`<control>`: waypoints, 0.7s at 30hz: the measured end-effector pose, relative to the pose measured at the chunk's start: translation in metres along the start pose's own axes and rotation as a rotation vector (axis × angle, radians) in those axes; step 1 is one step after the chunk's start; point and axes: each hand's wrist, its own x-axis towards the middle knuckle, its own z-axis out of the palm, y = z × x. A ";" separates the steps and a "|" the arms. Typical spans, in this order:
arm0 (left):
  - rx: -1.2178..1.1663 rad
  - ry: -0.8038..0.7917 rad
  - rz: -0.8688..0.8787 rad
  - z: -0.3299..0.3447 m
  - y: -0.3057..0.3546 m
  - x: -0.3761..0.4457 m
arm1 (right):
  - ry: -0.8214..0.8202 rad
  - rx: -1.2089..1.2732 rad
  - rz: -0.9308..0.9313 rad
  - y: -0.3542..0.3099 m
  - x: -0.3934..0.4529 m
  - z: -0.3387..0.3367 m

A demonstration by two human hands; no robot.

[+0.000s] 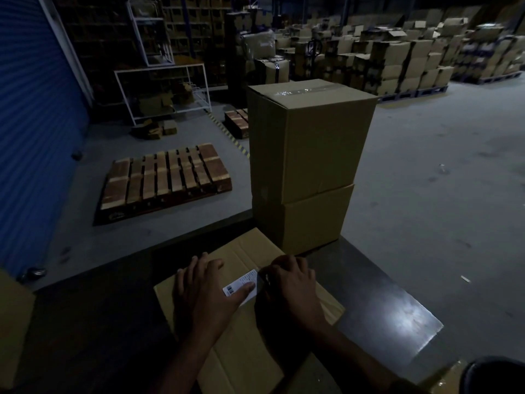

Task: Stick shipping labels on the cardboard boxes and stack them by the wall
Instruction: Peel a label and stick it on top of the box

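A flat cardboard box (244,345) lies on the dark table (96,322) in front of me. On its top sits a white shipping label (240,281) with a barcode. My left hand (204,294) lies spread on the box, its thumb pressing the label down. My right hand (289,282) has curled fingers at the label's right edge; whether they pinch it is hidden. Behind the flat box, two taped cardboard boxes stand stacked, the upper box (309,137) on the lower box (306,220).
A wooden pallet (164,174) lies on the grey floor at the left, beside a blue shutter wall (34,123). White metal racks (162,89) stand behind it. Stacks of cartons (397,61) on pallets fill the back right. A dark round object (494,376) is at the bottom right.
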 end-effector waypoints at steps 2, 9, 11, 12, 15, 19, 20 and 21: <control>-0.010 0.004 -0.001 0.000 0.001 0.000 | 0.001 -0.037 0.000 -0.001 0.001 0.001; 0.003 0.002 0.007 -0.001 -0.002 0.000 | -0.046 -0.052 -0.007 -0.001 0.000 0.002; 0.015 -0.009 0.008 -0.001 -0.001 0.000 | -0.056 -0.048 -0.008 -0.002 0.002 0.000; 0.016 -0.013 0.009 -0.001 -0.001 0.000 | -0.062 -0.036 0.003 -0.003 0.004 -0.001; -0.008 -0.015 0.008 -0.003 0.001 0.000 | -0.069 0.003 0.038 -0.004 0.010 -0.003; 0.004 -0.019 0.007 -0.004 0.001 0.000 | -0.056 0.024 0.029 -0.003 0.010 0.000; 0.003 -0.020 0.006 -0.004 0.001 0.000 | -0.060 0.033 0.028 -0.001 0.010 0.002; -0.002 -0.020 0.004 -0.004 0.002 0.000 | -0.055 0.034 0.027 0.000 0.010 0.002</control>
